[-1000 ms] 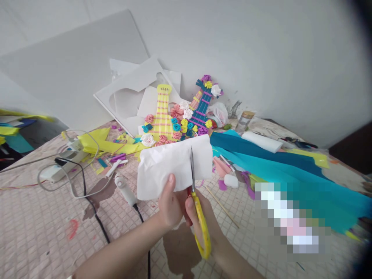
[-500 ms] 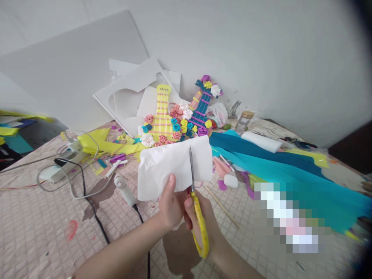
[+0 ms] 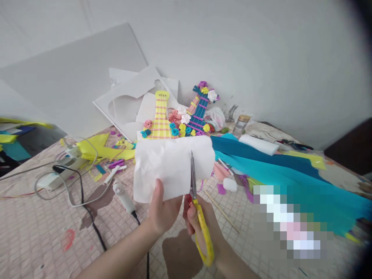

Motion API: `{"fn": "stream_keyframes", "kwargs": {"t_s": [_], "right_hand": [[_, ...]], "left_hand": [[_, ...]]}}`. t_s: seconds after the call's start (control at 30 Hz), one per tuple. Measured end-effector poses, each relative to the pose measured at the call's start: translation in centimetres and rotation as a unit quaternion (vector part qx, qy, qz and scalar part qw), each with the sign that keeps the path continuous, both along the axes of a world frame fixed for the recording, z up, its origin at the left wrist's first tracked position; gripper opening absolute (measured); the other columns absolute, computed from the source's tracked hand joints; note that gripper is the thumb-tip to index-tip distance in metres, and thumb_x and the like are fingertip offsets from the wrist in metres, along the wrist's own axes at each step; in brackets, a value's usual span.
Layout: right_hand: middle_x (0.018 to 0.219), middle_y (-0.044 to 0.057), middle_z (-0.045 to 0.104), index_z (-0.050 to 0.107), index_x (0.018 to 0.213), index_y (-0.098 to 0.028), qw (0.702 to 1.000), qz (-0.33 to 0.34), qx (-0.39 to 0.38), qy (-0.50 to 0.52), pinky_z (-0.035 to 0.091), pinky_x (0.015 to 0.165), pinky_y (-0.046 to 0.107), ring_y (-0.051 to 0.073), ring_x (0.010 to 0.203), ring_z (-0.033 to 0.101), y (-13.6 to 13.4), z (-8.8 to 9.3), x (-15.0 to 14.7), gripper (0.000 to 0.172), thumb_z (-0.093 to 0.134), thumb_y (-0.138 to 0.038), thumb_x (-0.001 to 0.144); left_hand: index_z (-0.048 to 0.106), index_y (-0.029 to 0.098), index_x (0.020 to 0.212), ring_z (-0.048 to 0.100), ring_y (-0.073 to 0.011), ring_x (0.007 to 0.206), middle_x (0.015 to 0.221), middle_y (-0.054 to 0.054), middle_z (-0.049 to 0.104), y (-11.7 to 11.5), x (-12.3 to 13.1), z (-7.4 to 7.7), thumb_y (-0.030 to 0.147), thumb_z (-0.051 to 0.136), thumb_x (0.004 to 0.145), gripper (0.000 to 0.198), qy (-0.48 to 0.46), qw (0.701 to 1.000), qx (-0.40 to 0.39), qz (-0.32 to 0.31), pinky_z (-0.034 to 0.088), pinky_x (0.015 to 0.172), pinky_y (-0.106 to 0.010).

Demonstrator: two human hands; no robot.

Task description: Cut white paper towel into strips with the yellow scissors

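Note:
My left hand (image 3: 164,211) pinches the lower edge of a piece of white paper (image 3: 162,166), thumb on the near face and fingers behind it. The paper is held up over the table and has some creases. In my right hand (image 3: 207,219) is a pair of scissors (image 3: 205,236) with yellow handles. Their blades point away from me and lie in the paper, right of its middle, with a slit running up from the lower edge. Behind the paper stand a yellow guitar-shaped craft (image 3: 162,116) and a blue guitar-shaped craft (image 3: 200,110), both trimmed with paper flowers.
A white glue gun (image 3: 123,195) lies left of my hands, its black cord trailing toward me. Farther left is a power strip (image 3: 58,174) with cables. Teal crepe paper (image 3: 285,174), a white roll (image 3: 258,144) and a wooden stick (image 3: 222,211) lie to the right. A glass jar (image 3: 241,124) stands behind.
My left hand has shifted left along the paper's lower edge. The paper is turned more squarely toward me, and the scissors have moved slightly down and toward me.

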State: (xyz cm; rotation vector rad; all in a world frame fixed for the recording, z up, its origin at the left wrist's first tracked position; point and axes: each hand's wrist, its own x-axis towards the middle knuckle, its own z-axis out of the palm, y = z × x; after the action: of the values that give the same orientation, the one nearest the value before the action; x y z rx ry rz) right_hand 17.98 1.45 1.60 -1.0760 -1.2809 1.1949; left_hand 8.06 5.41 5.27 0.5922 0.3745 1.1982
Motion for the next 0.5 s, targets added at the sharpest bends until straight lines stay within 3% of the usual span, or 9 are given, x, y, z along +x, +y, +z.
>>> {"fn": "stream_keyframes", "kwargs": {"t_s": [0.13, 0.33, 0.5], "right_hand": [[0.044, -0.008, 0.035, 0.04, 0.069, -0.02, 1.0, 0.013, -0.002, 0.019, 0.022, 0.038, 0.022, 0.007, 0.038, 0.032, -0.1, 0.6, -0.3, 0.055, 0.039, -0.075, 0.071], [0.047, -0.007, 0.037, 0.041, 0.072, -0.02, 0.998, 0.028, -0.013, 0.052, 0.022, 0.04, 0.024, 0.008, 0.04, 0.033, -0.3, 1.3, -0.4, 0.053, 0.039, -0.073, 0.074], [0.046, -0.008, 0.036, 0.04, 0.07, -0.021, 0.999, 0.019, -0.008, 0.042, 0.021, 0.04, 0.024, 0.007, 0.039, 0.032, -0.4, 1.4, -0.3, 0.052, 0.037, -0.072, 0.076]], "left_hand": [[0.058, 0.023, 0.115, 0.054, -0.0247, 0.111, 0.109, -0.004, 0.066, -0.5, 0.4, 0.4, 0.048, 0.052, 0.075, 0.048, -0.004, 0.995, -0.007, 0.103, 0.044, 0.09, -0.031], [0.057, 0.02, 0.116, 0.058, -0.0244, 0.105, 0.108, -0.005, 0.066, -0.8, 0.6, 0.1, 0.043, 0.049, 0.076, 0.046, 0.011, 0.987, -0.032, 0.155, 0.045, 0.088, -0.03], [0.057, 0.02, 0.116, 0.052, -0.0256, 0.113, 0.109, -0.006, 0.066, -0.2, 0.9, -0.3, 0.041, 0.045, 0.079, 0.044, 0.013, 0.985, -0.021, 0.173, 0.038, 0.097, -0.034]]}}
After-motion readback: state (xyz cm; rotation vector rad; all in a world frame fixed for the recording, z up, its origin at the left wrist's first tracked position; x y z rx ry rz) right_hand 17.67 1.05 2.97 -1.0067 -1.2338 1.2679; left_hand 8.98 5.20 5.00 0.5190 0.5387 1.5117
